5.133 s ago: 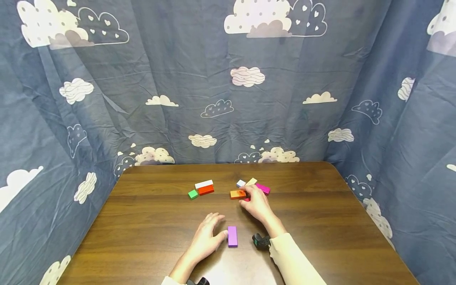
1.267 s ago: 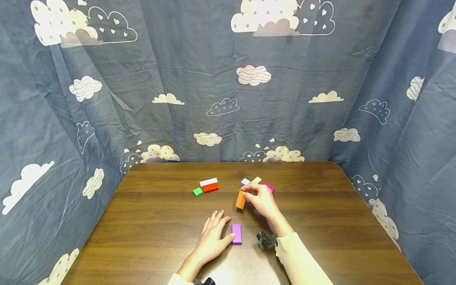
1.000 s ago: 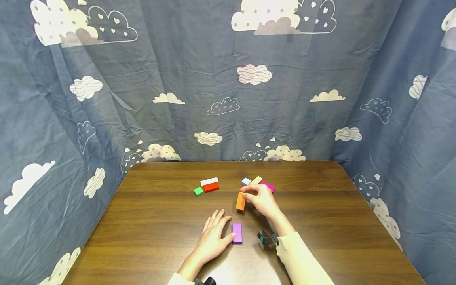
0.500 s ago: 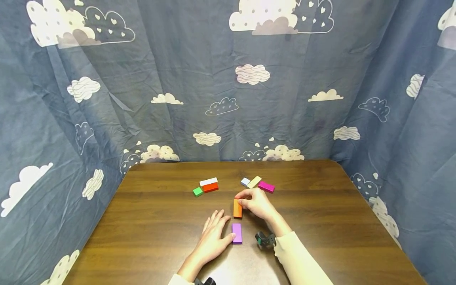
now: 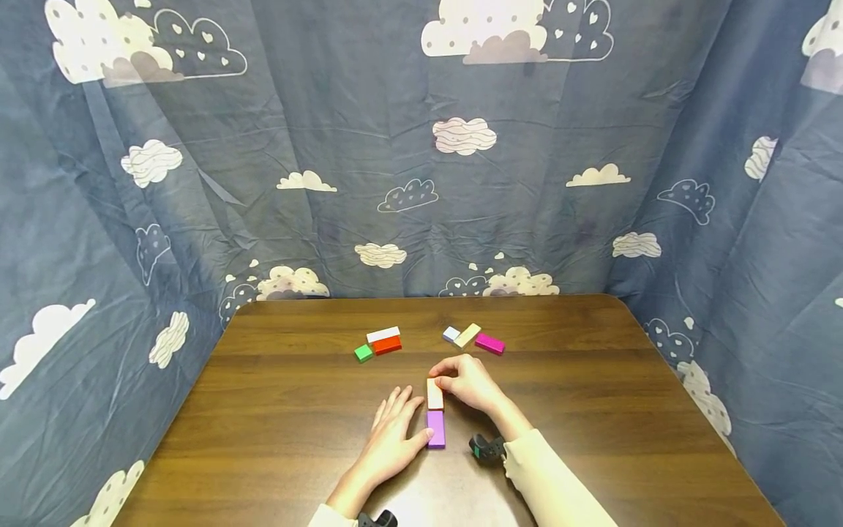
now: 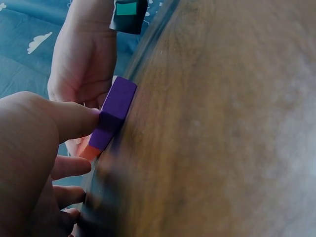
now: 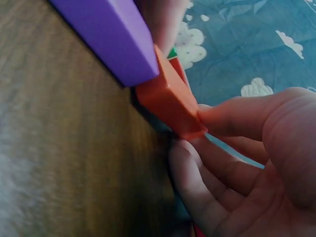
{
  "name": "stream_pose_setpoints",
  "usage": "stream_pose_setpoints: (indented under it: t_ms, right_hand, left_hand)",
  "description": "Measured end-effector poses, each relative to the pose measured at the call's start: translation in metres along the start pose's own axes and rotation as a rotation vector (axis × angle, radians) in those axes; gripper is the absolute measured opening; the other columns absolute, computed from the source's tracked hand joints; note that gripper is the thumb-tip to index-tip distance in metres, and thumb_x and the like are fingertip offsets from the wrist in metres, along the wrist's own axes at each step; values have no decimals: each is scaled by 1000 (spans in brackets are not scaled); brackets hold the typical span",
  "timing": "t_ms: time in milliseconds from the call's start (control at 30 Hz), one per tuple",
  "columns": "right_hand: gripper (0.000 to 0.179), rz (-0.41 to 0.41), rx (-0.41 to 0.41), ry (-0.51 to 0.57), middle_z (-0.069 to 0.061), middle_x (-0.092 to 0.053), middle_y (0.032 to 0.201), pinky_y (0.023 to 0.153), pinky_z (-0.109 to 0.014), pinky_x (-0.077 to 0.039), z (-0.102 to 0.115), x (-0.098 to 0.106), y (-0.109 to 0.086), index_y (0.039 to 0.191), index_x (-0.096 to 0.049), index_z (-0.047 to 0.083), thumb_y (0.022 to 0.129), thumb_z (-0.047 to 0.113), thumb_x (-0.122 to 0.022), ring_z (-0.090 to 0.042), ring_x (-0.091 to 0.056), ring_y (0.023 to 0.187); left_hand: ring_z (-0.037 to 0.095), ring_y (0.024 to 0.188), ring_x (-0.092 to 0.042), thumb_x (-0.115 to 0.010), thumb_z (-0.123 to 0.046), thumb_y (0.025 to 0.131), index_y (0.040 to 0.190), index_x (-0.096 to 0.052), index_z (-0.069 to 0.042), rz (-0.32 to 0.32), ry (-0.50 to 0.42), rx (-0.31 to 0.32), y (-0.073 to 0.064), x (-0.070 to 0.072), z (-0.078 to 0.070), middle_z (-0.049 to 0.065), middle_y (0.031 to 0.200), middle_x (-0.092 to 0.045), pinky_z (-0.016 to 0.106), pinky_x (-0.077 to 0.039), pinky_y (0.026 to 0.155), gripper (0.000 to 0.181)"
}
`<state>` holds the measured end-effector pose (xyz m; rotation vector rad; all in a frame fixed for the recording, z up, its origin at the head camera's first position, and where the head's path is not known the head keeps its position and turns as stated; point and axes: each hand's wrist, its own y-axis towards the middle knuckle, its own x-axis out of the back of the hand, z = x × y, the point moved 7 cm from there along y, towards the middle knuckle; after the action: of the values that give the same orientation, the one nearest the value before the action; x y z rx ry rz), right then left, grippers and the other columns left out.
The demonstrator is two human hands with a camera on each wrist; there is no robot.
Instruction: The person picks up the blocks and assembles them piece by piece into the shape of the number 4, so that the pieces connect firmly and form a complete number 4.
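Between the thumb and fingers of my right hand point(image 5: 470, 384) is an orange block point(image 7: 170, 101), its top washed pale by glare in the head view. Its near end meets the far end of a purple block point(image 5: 436, 430), the two lying in line on the table. My left hand point(image 5: 388, 443) rests left of the purple block with its fingers stretched out. Its thumb point(image 6: 79, 118) touches the purple block's side, as the left wrist view shows. Below the right hand's fingers, a sliver of something pinkish red point(image 7: 197, 230) appears in the right wrist view.
Farther back on the wooden table point(image 5: 283, 410), a white block point(image 5: 383, 334), a red block point(image 5: 387, 345) and a green block point(image 5: 364, 353) cluster left. Back right lie a pale blue block point(image 5: 451, 334), a yellow block point(image 5: 467, 335) and a magenta block point(image 5: 490, 344). Curtains surround the table.
My right hand has picked up the orange block, turned it lengthwise and brought it nearer, against the purple block's far end. My left thumb has come to the purple block and stayed there.
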<state>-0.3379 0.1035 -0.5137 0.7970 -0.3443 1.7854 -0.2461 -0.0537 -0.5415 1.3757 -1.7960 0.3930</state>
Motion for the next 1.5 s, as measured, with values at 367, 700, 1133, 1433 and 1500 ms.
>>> stream_pose_setpoints:
  t_ms: [367, 700, 1133, 1433, 1500]
  right_hand:
    - [16, 42, 17, -29, 9, -70, 80, 67, -27, -49, 2, -6, -4, 98, -78, 12, 82, 9, -78, -7, -62, 73]
    - [16, 27, 34, -28, 8, -72, 83, 71, -29, -51, 1, -5, -2, 97, -78, 11, 81, 8, -79, -6, -64, 75]
    - [16, 19, 50, -25, 6, -72, 82, 70, -29, -51, 4, -4, -5, 97, -78, 10, 81, 6, -78, -7, -64, 74]
    - [16, 24, 64, -11, 3, -73, 86, 72, -30, -51, 5, -3, -6, 98, -78, 9, 82, 4, -77, -10, -66, 77]
    - [16, 26, 60, -14, 4, -73, 86, 73, -30, -51, 5, -3, -7, 98, -78, 9, 82, 5, -77, -9, -66, 77]
  left_hand:
    - [41, 148, -24, -65, -37, 94, 141, -55, -8, 4, 12, 3, -1, 0, 0, 21, 156, -38, 60, -14, 118, 57]
    - [42, 148, -23, -63, -35, 95, 139, -57, -8, 3, 33, -4, 0, 1, -4, 22, 156, -38, 60, -13, 118, 53]
    - [42, 148, -24, -62, -34, 96, 138, -57, -8, -7, 66, -3, -2, 0, -6, 21, 155, -39, 61, -14, 118, 51]
    - [43, 148, -23, -61, -33, 97, 139, -57, -8, -7, 75, -4, -3, 0, -8, 22, 156, -38, 62, -14, 117, 49]
    - [42, 148, -24, -60, -33, 97, 139, -57, -8, -6, 80, -3, -4, -1, -7, 21, 156, -38, 62, -14, 117, 49]
